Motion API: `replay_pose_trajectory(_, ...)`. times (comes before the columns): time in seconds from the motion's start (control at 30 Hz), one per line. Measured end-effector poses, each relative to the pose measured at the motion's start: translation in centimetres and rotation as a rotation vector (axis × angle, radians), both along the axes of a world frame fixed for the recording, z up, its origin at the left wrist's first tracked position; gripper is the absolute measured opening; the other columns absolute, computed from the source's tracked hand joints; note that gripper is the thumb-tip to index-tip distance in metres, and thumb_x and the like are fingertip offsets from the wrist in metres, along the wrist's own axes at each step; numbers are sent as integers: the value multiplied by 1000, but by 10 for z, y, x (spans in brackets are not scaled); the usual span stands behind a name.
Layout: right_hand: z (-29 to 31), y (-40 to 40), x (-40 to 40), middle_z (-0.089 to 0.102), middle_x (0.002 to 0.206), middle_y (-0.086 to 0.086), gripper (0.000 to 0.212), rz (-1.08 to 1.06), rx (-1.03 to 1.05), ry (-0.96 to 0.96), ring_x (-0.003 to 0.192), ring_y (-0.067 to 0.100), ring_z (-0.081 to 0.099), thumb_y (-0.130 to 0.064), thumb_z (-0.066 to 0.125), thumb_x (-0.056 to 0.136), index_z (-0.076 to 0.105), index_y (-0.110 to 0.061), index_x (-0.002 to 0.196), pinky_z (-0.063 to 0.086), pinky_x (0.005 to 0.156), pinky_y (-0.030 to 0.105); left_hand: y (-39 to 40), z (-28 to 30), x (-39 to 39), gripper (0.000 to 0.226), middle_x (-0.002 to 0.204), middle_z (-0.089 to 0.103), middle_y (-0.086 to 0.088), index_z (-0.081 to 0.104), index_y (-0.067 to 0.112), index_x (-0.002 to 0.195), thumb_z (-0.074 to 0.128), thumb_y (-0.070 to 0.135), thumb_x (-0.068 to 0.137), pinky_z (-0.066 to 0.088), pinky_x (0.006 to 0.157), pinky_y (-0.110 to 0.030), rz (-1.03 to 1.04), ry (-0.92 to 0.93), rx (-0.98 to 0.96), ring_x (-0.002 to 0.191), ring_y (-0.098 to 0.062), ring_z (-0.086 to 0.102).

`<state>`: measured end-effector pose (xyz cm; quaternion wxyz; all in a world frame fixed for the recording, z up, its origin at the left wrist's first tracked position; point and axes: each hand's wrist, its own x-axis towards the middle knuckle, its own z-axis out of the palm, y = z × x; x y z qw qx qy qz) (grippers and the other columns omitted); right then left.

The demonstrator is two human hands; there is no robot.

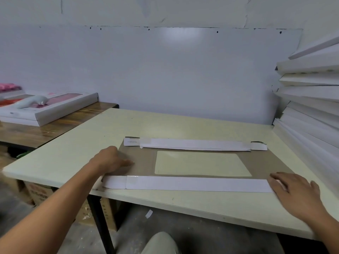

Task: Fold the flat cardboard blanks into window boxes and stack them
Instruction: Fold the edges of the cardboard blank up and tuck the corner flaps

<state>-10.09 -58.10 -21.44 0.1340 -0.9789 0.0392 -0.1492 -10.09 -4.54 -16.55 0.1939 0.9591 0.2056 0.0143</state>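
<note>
**A:** Where is the blank sitting right now?

**B:** The flat brown cardboard blank with the clear window is lying inside-up on the pale cream bench in front of you. Both long white side flaps, the far one and the near one, are lying folded inward over the blank.

**A:** And my hands?

**B:** Your left hand is pressing on the blank's left end with loosely bent fingers, gripping nothing. Your right hand is resting flat, fingers spread, on the near flap's right end; neither grip is closing round anything.

**A:** How far along am I?

**B:** You are creasing the long sides, I judge; the end tabs are lying flat, so the box is not yet standing. Right of the blank, the tall stack of finished white boxes is waiting for this one.
</note>
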Motion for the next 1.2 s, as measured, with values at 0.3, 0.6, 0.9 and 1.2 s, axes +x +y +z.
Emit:
replay_pose_trajectory(0.3, -1, 0, -5, 59, 130, -12, 53, 202, 16, -42, 130, 16, 45, -66, 34, 91, 62, -36, 126, 17, 113, 39, 0, -6, 8, 69, 112, 56, -10, 29, 21, 146, 65, 17, 88, 44, 63, -28, -58, -241, -424, 92, -25, 59)
replay_pose_trajectory(0.6, -7, -3, 0, 59, 124, -17, 46, 196, 2, -31, 125, 16, 51, -66, 33, 95, 62, -42, 120, 22, 113, 44, 2, -2, 66, 86, 161, 17, -2, 17, 25, 155, 62, 54, 87, 23, 113, -52, -222, -216, 110, 147, -28, 13)
replay_pose_trajectory(0.9, -3, 4, -6, 60, 131, -12, 41, 172, 3, 4, 131, 17, 47, -65, 37, 93, 62, -45, 119, 16, 116, 45, -9, 5, 114, 27, 109, 56, -3, 63, 18, 103, 53, 41, 92, 30, 88, -39, -283, -108, 527, 113, -25, 41)
replay_pose_trajectory(1.2, 32, 164, -46, 70, 100, -16, 42, 701, -136, -214, 96, 17, 66, -59, 64, 75, 76, -28, 100, 48, 87, 32, -7, 5, 118, 18, 98, 63, -6, 47, 20, 89, 49, 38, 95, 32, 73, -34, -316, -211, 415, 91, -28, 55)
